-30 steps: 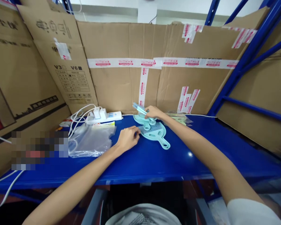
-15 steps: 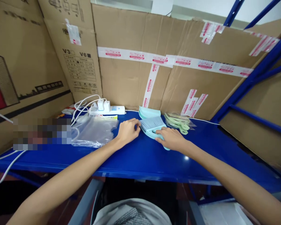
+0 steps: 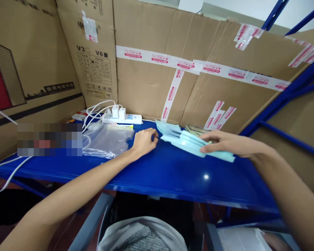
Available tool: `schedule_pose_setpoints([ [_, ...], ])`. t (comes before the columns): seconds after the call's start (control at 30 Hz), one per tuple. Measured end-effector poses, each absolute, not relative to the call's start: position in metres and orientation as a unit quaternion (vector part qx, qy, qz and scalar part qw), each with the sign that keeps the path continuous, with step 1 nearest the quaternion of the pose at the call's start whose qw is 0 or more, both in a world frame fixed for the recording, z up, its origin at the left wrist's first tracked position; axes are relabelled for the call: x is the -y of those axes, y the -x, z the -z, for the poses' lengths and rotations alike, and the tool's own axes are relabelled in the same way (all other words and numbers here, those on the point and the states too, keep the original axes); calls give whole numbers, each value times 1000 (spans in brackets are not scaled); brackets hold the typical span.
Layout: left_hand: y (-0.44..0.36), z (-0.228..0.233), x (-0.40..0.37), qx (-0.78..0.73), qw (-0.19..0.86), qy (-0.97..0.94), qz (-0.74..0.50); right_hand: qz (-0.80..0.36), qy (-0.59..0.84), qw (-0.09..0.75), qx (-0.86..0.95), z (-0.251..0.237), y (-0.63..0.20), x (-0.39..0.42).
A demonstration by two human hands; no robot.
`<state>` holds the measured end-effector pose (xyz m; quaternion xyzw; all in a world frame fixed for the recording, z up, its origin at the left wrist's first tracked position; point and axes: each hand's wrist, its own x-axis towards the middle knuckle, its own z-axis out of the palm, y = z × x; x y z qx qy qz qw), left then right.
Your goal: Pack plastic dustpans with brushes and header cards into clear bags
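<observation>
A light-blue hand brush [image 3: 189, 143] is in my right hand [image 3: 219, 141], slightly blurred by motion. Thumb and fingers grip it near its handle, which points to the right, and its head is tilted over the table. Behind the head, a pale turquoise dustpan [image 3: 165, 126] shows in part; whether the two touch I cannot tell. My left hand [image 3: 144, 142] rests on the blue table, left of the brush. Its fingers are loosely curled, thumb and forefinger apart, with nothing seen between them. Flat clear plastic bags [image 3: 107, 139] lie just left of that hand.
Green items in a clear bag [image 3: 195, 130] lie behind the brush, partly hidden. At the back left is a white power strip [image 3: 133, 119] with plugs and cables. Cardboard walls [image 3: 143, 87] border the blue table [image 3: 159, 174]; a blue metal frame [image 3: 282, 97] stands right.
My right hand has lifted the brush and swung its handle to the right, tipping it over. The left hand has stayed in place. The whole view has shifted slightly.
</observation>
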<state>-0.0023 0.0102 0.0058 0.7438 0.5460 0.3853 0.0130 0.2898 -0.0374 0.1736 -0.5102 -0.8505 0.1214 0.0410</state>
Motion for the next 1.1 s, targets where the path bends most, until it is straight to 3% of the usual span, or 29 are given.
schedule_pose_setpoints([
  [0.1, 2, -5, -10, -547, 17, -746, -379, -269, 490, 56, 827, -197, -289, 29],
  [0.2, 0, -3, -9, -547, 18, -750, -371, -285, 490, 123, 815, -182, -267, -7],
  [0.33, -3, -1, -8, -537, 28, -763, -358, -117, 584, 118, 795, -131, -221, -73],
  [0.5, -4, 2, -5, -516, 33, -784, -343, -114, 580, 141, 794, -103, -196, -107],
  [0.7, -21, -12, 3, -444, -60, -826, -343, 3, 554, 280, 784, -118, -252, -76],
  [0.87, -60, -32, -20, -397, -140, -876, -237, 105, 549, 378, 738, -86, -299, -55],
  [1.1, -68, -24, -30, -447, -184, -865, -134, 99, 547, 397, 731, -34, -324, -65],
])
